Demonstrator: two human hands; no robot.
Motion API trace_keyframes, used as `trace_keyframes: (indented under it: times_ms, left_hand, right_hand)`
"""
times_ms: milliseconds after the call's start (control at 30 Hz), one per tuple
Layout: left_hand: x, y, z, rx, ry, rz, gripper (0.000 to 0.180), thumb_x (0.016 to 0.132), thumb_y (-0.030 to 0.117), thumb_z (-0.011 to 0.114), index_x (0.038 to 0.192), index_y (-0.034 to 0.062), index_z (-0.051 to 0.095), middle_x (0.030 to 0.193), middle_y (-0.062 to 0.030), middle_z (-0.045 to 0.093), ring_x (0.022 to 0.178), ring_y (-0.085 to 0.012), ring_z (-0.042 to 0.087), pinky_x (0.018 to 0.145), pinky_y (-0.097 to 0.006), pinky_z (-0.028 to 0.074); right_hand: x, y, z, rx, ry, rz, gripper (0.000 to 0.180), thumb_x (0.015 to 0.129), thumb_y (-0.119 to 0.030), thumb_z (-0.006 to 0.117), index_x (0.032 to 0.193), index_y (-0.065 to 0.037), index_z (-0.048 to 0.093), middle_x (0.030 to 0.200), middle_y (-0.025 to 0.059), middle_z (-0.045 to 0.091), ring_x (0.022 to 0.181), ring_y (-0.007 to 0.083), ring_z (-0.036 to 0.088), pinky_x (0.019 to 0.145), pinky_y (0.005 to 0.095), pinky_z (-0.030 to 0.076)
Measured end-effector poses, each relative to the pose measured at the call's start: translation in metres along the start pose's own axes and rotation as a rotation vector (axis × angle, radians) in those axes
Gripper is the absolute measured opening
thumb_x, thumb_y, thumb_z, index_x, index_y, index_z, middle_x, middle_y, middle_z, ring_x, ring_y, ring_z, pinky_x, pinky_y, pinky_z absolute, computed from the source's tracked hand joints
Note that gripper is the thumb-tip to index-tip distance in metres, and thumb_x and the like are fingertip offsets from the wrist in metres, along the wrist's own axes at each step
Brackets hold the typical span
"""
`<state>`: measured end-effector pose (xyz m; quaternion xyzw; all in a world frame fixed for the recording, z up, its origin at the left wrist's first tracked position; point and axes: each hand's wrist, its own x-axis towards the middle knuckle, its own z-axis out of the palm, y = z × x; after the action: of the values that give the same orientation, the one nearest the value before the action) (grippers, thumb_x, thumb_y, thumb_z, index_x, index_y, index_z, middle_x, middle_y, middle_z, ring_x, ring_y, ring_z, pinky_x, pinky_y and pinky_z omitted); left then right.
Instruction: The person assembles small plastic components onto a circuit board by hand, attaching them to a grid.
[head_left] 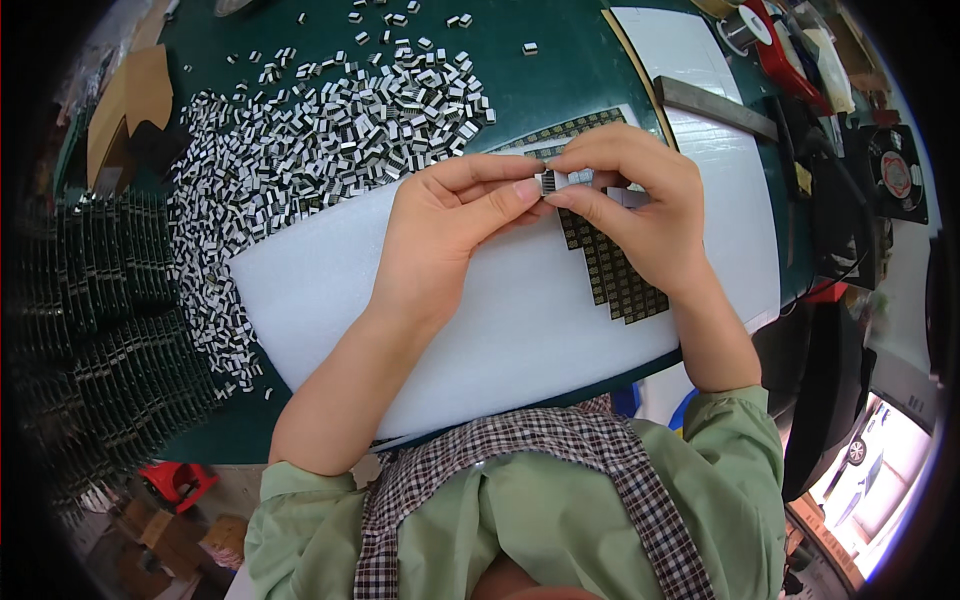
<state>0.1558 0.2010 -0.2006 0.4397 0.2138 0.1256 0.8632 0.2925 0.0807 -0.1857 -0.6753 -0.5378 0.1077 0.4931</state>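
In front of me, both hands meet over a white foam sheet (500,330). Between their fingertips is a small black-and-white block-shaped electronic component (548,183) with a row of pins. My left hand (435,225) pinches it from the left with thumb and forefinger. From the right, the thumb and forefinger of my right hand (650,200) close on the same component. Beneath the right hand lies a sheet of small black labels (625,280) with gold print and a stepped edge. My fingers partly cover the component and the sheet.
A large heap of similar components (330,130) spreads over the green table (560,80) at the left. Racked circuit boards (100,340) stand at far left. A metal bar (715,107) lies on a white board at right, near a wire spool (743,30) and a fan (893,173).
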Motion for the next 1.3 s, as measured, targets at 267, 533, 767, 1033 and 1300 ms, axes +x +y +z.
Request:
trace_keyframes:
  times_ms: [267, 533, 767, 1033, 1300]
  left_hand:
    - [0.005, -0.002, 0.001, -0.020, 0.022, -0.004, 0.019, 0.083, 0.005, 0.060, 0.100, -0.0030, 0.061, 0.092, -0.0122, 0.064, 0.083, -0.0184, 0.063, 0.078, -0.030, 0.052]
    - [0.002, 0.001, -0.001, 0.138, 0.048, 0.058, 0.019, 0.082, 0.004, 0.060, 0.099, -0.0043, 0.062, 0.089, -0.0129, 0.065, 0.078, -0.0173, 0.063, 0.075, -0.028, 0.052]
    - [0.005, 0.006, 0.006, 0.332, 0.032, 0.036, 0.017, 0.081, 0.002, 0.059, 0.096, -0.0063, 0.063, 0.083, -0.0113, 0.065, 0.075, -0.0141, 0.063, 0.071, -0.024, 0.051]
    - [0.005, 0.007, 0.004, 1.219, 0.286, 0.474, 0.026, 0.076, 0.003, 0.057, 0.101, -0.0005, 0.063, 0.095, -0.0090, 0.062, 0.085, -0.0202, 0.059, 0.075, -0.029, 0.047]
    - [-0.010, -0.032, 0.040, 1.669, -0.101, 0.650, 0.024, 0.069, 0.004, 0.063, 0.094, 0.0011, 0.062, 0.087, -0.0107, 0.056, 0.079, -0.0258, 0.055, 0.069, -0.035, 0.046]
  right_hand:
    - [0.005, 0.003, -0.001, 0.042, -0.021, -0.004, 0.020, 0.066, -0.003, 0.072, 0.085, -0.005, 0.065, 0.085, 0.0056, 0.064, 0.066, 0.0136, 0.057, 0.051, 0.0216, 0.043]
    - [0.001, 0.004, 0.008, -0.029, 0.011, -0.029, 0.021, 0.066, -0.004, 0.072, 0.086, -0.005, 0.064, 0.082, 0.0056, 0.062, 0.067, 0.0158, 0.058, 0.052, 0.0226, 0.044]
    - [-0.004, 0.009, 0.006, -0.350, -0.044, -0.206, 0.019, 0.069, -0.014, 0.071, 0.085, -0.006, 0.065, 0.073, 0.0043, 0.059, 0.058, 0.0148, 0.055, 0.050, 0.0249, 0.042]
    - [0.009, 0.011, -0.034, 0.289, 0.095, 0.279, 0.019, 0.076, -0.019, 0.070, 0.086, -0.003, 0.068, 0.065, -0.0008, 0.059, 0.052, 0.0034, 0.042, 0.048, 0.0176, 0.034]
    - [0.007, 0.040, -0.040, 0.438, 0.168, 0.371, 0.022, 0.076, -0.018, 0.069, 0.090, -0.001, 0.066, 0.067, -0.0019, 0.056, 0.051, 0.0014, 0.038, 0.046, 0.0158, 0.026]
